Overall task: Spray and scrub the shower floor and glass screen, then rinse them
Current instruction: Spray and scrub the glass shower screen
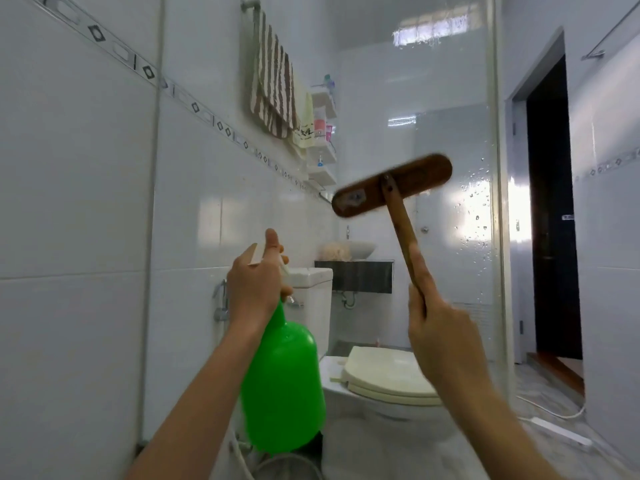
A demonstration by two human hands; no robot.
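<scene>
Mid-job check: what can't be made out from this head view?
- Shower floor underfoot: head view, cut off at bottom edge.
- Brush bristles: face away, blurred; contact with glass screen unclear.
- Spray bottle trigger: under left hand.
- Shelf bottles: labels too small.

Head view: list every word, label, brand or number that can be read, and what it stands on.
No text can be read.
On the pale yellow cloth: dark printed marks, too blurred.
On the brush: a sticker, blurred, unreadable.
On the pink bottles: labels too small.
On the green spray bottle: no label shows.
</scene>
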